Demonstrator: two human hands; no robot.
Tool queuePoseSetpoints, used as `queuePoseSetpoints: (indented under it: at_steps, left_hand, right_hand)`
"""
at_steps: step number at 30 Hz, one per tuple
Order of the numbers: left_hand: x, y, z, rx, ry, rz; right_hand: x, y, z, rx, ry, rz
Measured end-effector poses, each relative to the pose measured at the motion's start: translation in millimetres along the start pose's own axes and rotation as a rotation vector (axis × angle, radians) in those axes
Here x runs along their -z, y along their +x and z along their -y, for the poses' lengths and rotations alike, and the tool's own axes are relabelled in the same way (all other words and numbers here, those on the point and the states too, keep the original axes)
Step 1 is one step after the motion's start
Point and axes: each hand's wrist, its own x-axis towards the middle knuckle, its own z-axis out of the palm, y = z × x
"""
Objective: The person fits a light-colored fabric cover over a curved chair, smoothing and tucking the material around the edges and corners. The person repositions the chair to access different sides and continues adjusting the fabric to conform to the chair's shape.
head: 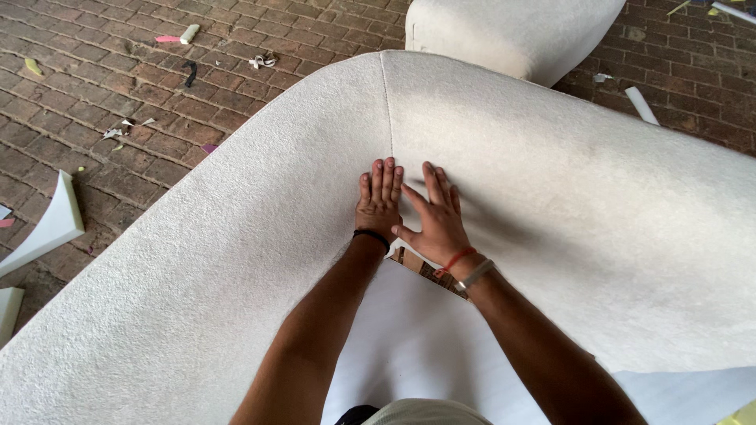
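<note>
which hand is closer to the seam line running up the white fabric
Left. The left hand lies flat on the white fabric with its fingertips right at the lower end of the seam. The right hand presses flat just to the seam's right, slightly farther off.

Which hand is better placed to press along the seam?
Probably left. The left hand lies flat with its fingertips beside the seam in the white fabric; the right hand is spread further off, on the right panel.
</note>
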Motion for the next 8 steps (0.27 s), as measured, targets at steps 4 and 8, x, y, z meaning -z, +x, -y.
queuePoseSetpoints:
  at_steps: [4, 8]
  left_hand:
    - [1.4, -1.0, 1.7, -0.036, 0.073, 0.05]
    - [4.4, -2.7, 2.3, -0.065, 0.067, 0.068]
  right_hand:
    - [79.3, -34.5, 8.9, 0.256, 0.356, -0.425]
    - [202.3, -24.7, -22.5, 0.406, 0.692, -0.657]
